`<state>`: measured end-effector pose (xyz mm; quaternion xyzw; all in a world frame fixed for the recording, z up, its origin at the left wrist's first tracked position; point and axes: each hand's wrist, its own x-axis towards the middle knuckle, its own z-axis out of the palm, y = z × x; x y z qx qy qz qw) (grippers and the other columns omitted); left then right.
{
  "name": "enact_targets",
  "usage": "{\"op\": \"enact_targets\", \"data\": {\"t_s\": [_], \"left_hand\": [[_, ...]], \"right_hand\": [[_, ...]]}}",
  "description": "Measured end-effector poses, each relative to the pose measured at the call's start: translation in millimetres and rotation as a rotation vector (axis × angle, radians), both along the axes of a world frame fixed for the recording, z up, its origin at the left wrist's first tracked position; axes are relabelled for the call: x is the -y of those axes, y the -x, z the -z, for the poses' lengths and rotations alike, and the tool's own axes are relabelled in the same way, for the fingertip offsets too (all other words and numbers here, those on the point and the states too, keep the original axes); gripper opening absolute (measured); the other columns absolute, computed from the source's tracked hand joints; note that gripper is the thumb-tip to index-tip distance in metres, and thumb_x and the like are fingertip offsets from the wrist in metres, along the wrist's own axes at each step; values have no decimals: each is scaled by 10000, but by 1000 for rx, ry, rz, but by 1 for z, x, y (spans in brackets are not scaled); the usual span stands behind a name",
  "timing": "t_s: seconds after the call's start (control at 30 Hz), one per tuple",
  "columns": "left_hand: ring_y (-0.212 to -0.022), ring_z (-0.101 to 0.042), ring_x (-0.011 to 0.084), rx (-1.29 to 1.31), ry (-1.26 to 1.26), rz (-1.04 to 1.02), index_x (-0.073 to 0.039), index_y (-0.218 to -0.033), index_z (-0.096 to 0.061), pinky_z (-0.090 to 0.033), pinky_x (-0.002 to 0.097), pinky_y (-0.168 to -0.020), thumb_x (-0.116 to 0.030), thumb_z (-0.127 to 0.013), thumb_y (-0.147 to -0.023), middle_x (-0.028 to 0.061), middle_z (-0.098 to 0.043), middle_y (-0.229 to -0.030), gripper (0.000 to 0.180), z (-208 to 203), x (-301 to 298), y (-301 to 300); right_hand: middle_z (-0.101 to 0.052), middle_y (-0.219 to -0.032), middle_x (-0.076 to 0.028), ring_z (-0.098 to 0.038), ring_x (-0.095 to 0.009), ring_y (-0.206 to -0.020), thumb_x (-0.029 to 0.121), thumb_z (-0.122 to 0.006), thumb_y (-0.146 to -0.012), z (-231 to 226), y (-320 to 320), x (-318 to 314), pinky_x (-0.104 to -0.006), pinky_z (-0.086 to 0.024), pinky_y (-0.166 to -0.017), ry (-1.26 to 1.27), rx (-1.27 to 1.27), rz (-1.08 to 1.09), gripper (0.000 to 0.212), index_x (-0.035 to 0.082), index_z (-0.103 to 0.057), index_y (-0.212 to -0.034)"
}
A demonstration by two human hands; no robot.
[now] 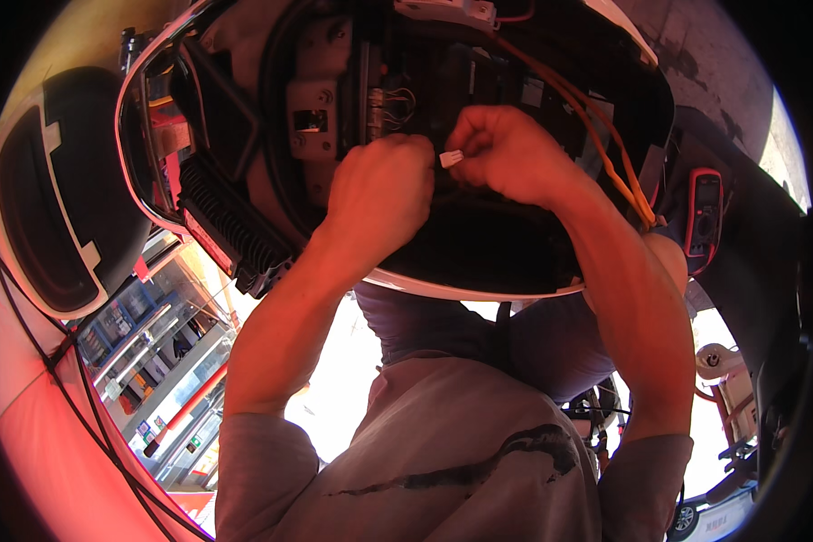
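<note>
Both my hands work inside the dark open body compartment [497,257] of what looks like a scooter. Pinched between the thumb and fingers of my right hand [515,155] is a small white plastic connector [451,159]. Just left of it, my left hand [384,185] is closed, its fingertips turned away and whatever they hold hidden. A cluster of thin wires with metal terminals [384,110] lies just beyond my left knuckles. Beside it stands a metal bracket [312,120] with a square hole.
Orange cables [596,117] run down the compartment's right side. A red-rimmed multimeter [704,215] lies to the right. At left are a finned black module [230,221] and a dark padded seat [50,203]. Black cords [86,388] hang over red fabric at lower left.
</note>
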<state>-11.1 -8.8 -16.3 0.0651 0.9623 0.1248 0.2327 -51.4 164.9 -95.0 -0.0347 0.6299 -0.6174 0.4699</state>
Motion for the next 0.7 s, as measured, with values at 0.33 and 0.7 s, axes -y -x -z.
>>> {"op": "enact_targets", "data": {"t_s": [0.33,0.7], "left_hand": [[-832,-694,396,-16,4,-32,1,-888,-696,-550,474,-724,-36,-702,-825,181,-712,-874,73,1,-4,0],[-829,-688,402,-23,39,-8,0,-866,-691,-552,482,-729,-39,-693,-830,180,-706,-887,53,3,-1,-2]], "right_hand": [[-690,-805,-41,-639,-118,-703,88,-767,-847,7,-5,1,-289,-496,-606,24,-75,39,137,47,-686,-949],[-691,-817,-54,-643,-130,-695,90,-743,-856,10,-8,2,-303,-500,-578,80,-89,67,137,37,-679,-964]]}}
